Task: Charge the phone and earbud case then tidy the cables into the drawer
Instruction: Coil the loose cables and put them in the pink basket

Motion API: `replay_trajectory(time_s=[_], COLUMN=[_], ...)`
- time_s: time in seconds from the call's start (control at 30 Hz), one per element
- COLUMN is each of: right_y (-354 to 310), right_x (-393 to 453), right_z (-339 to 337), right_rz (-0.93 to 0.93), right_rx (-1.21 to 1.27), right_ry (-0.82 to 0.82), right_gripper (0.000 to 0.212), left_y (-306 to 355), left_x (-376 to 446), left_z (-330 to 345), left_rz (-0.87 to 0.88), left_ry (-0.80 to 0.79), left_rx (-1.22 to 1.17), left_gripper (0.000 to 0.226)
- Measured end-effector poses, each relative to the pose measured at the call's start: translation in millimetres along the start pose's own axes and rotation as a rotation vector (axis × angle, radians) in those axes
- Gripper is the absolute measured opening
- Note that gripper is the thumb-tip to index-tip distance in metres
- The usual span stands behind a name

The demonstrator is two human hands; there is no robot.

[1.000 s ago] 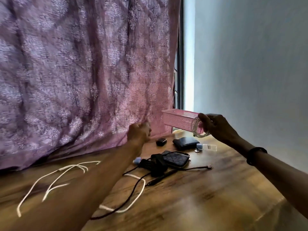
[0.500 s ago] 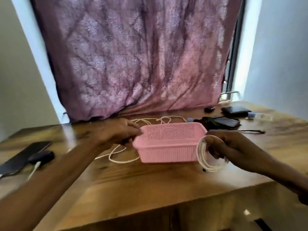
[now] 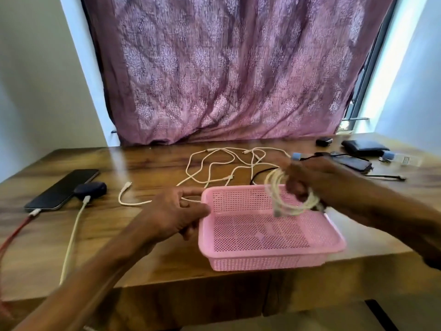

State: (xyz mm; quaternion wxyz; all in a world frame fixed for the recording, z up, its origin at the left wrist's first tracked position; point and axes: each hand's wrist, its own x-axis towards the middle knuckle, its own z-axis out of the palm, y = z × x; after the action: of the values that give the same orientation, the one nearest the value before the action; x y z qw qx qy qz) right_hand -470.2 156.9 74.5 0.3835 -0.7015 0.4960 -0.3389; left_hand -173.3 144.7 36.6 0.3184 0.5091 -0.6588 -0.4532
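A pink perforated basket [image 3: 267,259] sits near the front edge of the wooden table [image 3: 148,254]. My left hand [image 3: 175,215] grips its left rim. My right hand [image 3: 310,180] holds a coiled white cable [image 3: 286,204] over the basket's back right part. At the left lies a dark phone [image 3: 62,189] with a red cable [image 3: 16,232] plugged in. Beside it a dark earbud case [image 3: 91,188] has a white cable [image 3: 71,240] plugged in. Loose white cables [image 3: 222,168] sprawl behind the basket.
At the back right lie a black wallet [image 3: 364,147], a second dark phone [image 3: 350,162] with black cables, a small black case [image 3: 324,141] and a clear blue-capped item [image 3: 403,159]. A purple curtain [image 3: 226,68] hangs behind the table.
The basket has come down from the air at the right onto the table's front. My right hand has carried the coiled cable from beside the basket to above its inside.
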Motion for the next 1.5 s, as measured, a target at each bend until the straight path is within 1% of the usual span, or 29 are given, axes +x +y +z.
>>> replay_trajectory(time_s=[0.07,0.13,0.23,0.3,0.37,0.5,0.57,0.67,0.73,0.8,0.87,0.93,1.0,1.07,1.13,1.2,1.27,1.33,1.37,1.43,1.5], right_y=[-4,-4,-3,-2,-4,-14,-18,-15,-10,-1,10,21,33,49,65,75,77,73,70,56,34], right_x=[15,30,46,52,55,48,43,40,37,32,26,18,12,6,3,0,-2,-4,-3,-1,7], right_z=[25,47,69,78,84,85,77,56,39,24,7,-15,-39,-68,-97,-120,-131,-137,-134,-125,-104], right_rz=[0.079,0.131,0.171,0.192,0.157,0.002,-0.009,0.040,0.082,0.135,0.173,0.205,0.262,0.364,0.464,0.553,0.585,0.559,0.527,0.395,0.184], right_rx=[-0.094,-0.159,-0.249,-0.315,-0.433,-0.810,-0.865,-0.890,-0.864,-0.806,-0.835,-0.907,-0.928,-0.863,-0.764,-0.662,-0.579,-0.525,-0.538,-0.708,-0.881], right_ry=[-0.153,-0.273,-0.368,-0.379,-0.347,-0.194,-0.184,-0.175,-0.154,-0.173,-0.176,-0.130,-0.068,-0.006,0.080,0.170,0.238,0.302,0.316,0.324,0.370], right_gripper=[0.052,0.053,0.054,0.054,0.056,0.059,0.061,0.056,0.051,0.044,0.036,0.028,0.023,0.022,0.026,0.021,0.015,0.014,0.016,0.022,0.026], left_y=[-2,-5,-8,-9,-10,-12,-11,-6,2,9,17,27,37,47,57,67,73,74,72,64,53], left_x=[2,2,0,-1,-1,0,3,8,14,23,34,49,65,84,103,116,123,125,125,126,125], left_z=[0,0,-1,-2,-4,-2,2,11,22,36,55,81,107,135,160,179,190,192,188,171,141], left_rz=[0.005,0.013,0.037,0.040,0.033,0.021,0.011,-0.009,-0.021,-0.027,-0.020,0.005,0.023,0.030,0.044,0.053,0.065,0.107,0.157,0.312,0.421], left_ry=[-0.001,-0.008,-0.018,-0.014,-0.014,-0.009,-0.007,-0.041,-0.075,-0.093,-0.118,-0.164,-0.203,-0.226,-0.233,-0.218,-0.196,-0.172,-0.131,0.021,0.187], left_rx=[-0.029,-0.067,-0.110,-0.113,-0.111,-0.123,-0.133,-0.164,-0.184,-0.204,-0.249,-0.322,-0.352,-0.344,-0.348,-0.351,-0.340,-0.261,-0.162,0.140,0.439], left_gripper=[0.048,0.051,0.053,0.054,0.055,0.056,0.057,0.058,0.060,0.063,0.064,0.064,0.065,0.064,0.064,0.063,0.062,0.061,0.057,0.045,0.033])
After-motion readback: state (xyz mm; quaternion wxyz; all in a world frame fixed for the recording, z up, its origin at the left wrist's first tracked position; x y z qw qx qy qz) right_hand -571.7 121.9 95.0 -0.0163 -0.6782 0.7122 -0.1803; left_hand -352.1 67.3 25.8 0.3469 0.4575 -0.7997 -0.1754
